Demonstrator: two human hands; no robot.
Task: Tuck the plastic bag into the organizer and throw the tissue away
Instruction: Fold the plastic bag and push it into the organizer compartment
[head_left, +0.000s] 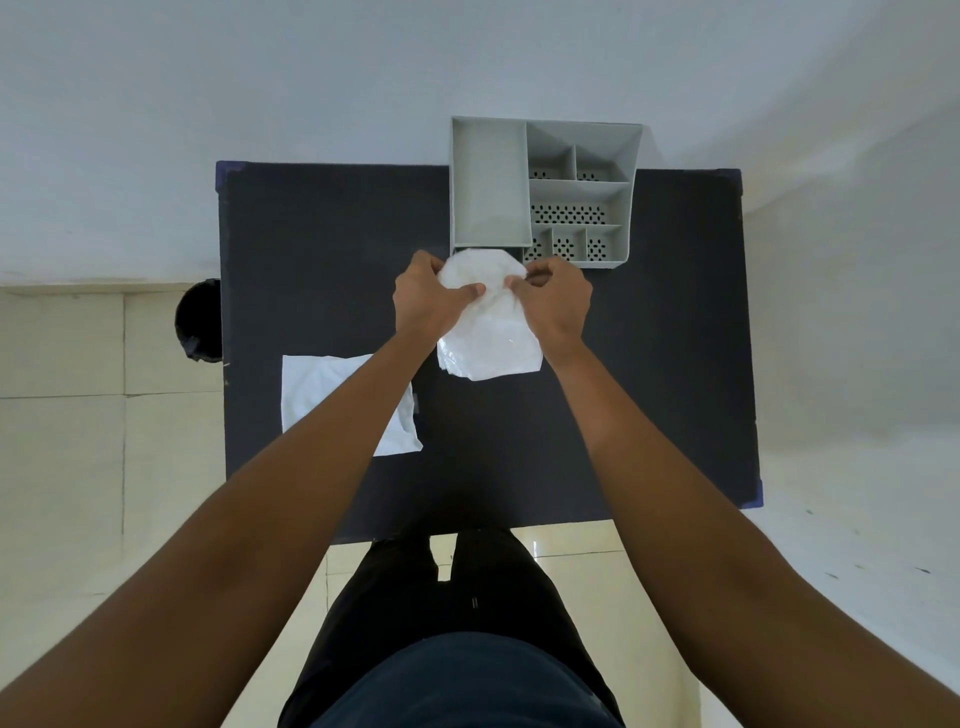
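Over the dark bench (322, 249), left hand (423, 301) and right hand (553, 304) each keep a pinching grip on the plastic bag (488, 332); bunching it smaller should fit the organizer (488, 182).

- Both forearms bare to the elbow, no sleeves in view.
- left hand (423, 301) and right hand (556, 304) without rings, watch or gloves.
- Dark navy top (457, 686).
- Black trousers (415, 587).

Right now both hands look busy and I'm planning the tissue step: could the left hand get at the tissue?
Probably yes: the tissue lies flat under the left forearm, unblocked, but the left hand must first release the plastic bag.
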